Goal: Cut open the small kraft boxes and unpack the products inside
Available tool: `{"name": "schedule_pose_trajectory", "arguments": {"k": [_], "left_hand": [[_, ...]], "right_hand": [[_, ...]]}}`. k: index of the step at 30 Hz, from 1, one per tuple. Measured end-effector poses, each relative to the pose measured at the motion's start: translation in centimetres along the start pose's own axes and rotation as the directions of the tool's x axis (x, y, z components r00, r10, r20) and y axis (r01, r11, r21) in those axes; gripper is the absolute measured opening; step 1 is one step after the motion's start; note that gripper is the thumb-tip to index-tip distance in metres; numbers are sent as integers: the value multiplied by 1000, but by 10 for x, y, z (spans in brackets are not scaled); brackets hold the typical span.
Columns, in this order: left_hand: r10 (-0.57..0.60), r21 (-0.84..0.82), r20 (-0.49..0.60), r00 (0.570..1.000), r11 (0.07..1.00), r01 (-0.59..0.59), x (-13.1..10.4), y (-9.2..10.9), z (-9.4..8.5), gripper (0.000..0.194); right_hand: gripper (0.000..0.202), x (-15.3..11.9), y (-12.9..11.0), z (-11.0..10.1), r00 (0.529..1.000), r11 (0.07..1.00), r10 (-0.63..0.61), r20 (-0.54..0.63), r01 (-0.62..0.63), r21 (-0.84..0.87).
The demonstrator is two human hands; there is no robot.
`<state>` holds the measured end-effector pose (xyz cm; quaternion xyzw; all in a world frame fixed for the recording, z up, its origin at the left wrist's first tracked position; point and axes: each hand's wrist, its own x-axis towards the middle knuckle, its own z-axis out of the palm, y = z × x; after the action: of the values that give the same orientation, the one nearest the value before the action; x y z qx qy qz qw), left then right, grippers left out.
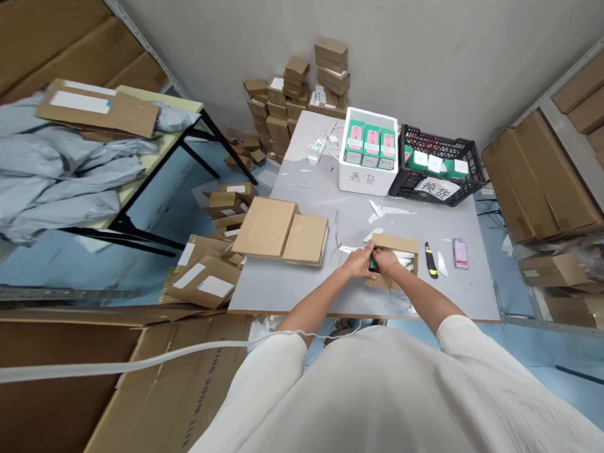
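Observation:
An opened cardboard box [395, 242] lies near the table's front edge, its flaps spread. White paper and a green box [406, 265] show inside it. My left hand [359, 262] grips the carton's left end, fingers bent over the edge. Into the same end reaches my right hand [384, 261], its fingers closed at a green edge in the opening; the fingertips are partly hidden. Just right of the carton lies a black and yellow utility knife [431, 260], with a white paper strip [441, 263] beside it.
Two closed cartons [264, 227] lie at the table's left. Behind stand a white foam bin [366, 182] and a black crate [436, 189], both holding green boxes. A pink packet [460, 253] is at right. A white cable [176, 352] crosses at lower left.

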<state>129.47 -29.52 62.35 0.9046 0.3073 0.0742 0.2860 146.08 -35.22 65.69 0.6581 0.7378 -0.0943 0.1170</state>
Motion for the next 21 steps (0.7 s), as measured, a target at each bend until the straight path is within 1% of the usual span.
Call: {"name": "schedule_pose_trajectory", "arguments": {"k": [5,11,13,16,18,21], "left_hand": [[-11,5,-1,1000,1000,11,1,1,3,156],[-3,42,7,1000,999,3,7,2,7,155],[-4,58,5,1000,998,3,8,4,7,156],[2,63,1,1000,998,-2,9,8,7,155],[20,54,-5,1000,998,-20,9,11,7,154],[34,58,0,999,998,-34,8,17,6,150]], "right_hand": [[90,-11,11,-3,1000,999,-7,-16,8,44],[95,-42,33,-13,987,988,-71,-147,90,128],[98,-53,41,-17,983,982,-60,-176,89,164],[96,-69,51,-22,973,970,-29,-228,82,229],[94,-79,58,-25,956,952,-6,-292,95,292],[92,-92,67,-29,905,893,70,-419,130,430]]}}
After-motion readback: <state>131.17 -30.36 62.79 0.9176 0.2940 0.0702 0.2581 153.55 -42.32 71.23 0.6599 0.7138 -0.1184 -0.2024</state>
